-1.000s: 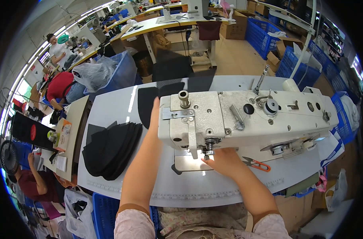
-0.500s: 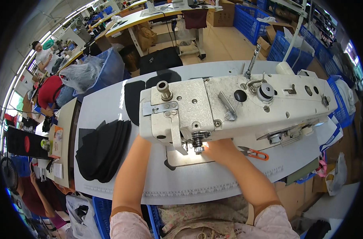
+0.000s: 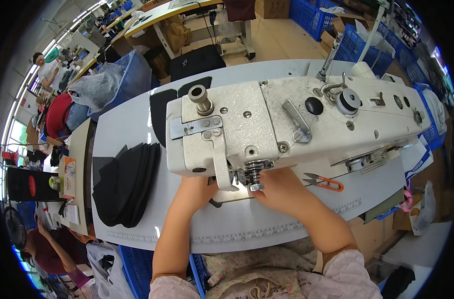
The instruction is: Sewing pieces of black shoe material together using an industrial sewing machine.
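Under sewing machine (image 3: 287,124) head: both hands, left (image 3: 199,187) & right (image 3: 279,189), flat at needle, grip unclear; fabric stack (image 3: 125,184) on worktop (image 3: 127,129) unsewn.

Both forearms forward, left hand (image 3: 199,188) and right hand (image 3: 278,188) palm-down, fingers partly hidden.

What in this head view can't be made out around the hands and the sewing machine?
- Head view: the needle and whatever piece lies under it, hidden by the sewing machine head.
- Left hand: fingertips go under the machine head, so any grip is unseen.
- Right hand: fingertips covered by the machine's lower parts.
- Orange-handled snips: blades too small to tell whether open.
- Stack of black fabric pieces: count unclear.
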Demonstrator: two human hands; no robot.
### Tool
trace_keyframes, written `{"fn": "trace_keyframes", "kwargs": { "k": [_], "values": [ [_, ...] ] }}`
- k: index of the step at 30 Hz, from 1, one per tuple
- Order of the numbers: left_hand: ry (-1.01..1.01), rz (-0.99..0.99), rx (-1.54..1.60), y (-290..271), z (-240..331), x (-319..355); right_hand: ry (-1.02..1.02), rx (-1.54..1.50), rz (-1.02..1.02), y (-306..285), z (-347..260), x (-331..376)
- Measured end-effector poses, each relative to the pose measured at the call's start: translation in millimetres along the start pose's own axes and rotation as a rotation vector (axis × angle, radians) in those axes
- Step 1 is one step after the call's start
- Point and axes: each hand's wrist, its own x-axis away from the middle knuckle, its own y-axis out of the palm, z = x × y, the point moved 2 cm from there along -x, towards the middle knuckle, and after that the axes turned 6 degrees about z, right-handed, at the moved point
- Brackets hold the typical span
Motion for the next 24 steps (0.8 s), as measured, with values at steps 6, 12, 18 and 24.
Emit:
{"fn": "trace_keyframes", "kwargs": {
  "k": [6, 12, 18, 24],
  "values": [
    [-0.124, 0.026, 0.306, 17, -16, 4, -0.016, -0.017, 0.03, -3, -2, 1],
    [-0.191, 0.065, 0.308, 26, -24, 4, 0.032, -0.01, 0.009, 4, 2, 1],
    [-0.188, 0.067, 0.279, 28, -30, 0, 0.031, -0.019, 0.067, 4, 2, 0],
    [0.036, 0.189, 0.106, 25, -27, -1, 0.006, -0.035, 0.115, 5, 3, -1]
  ]
}}
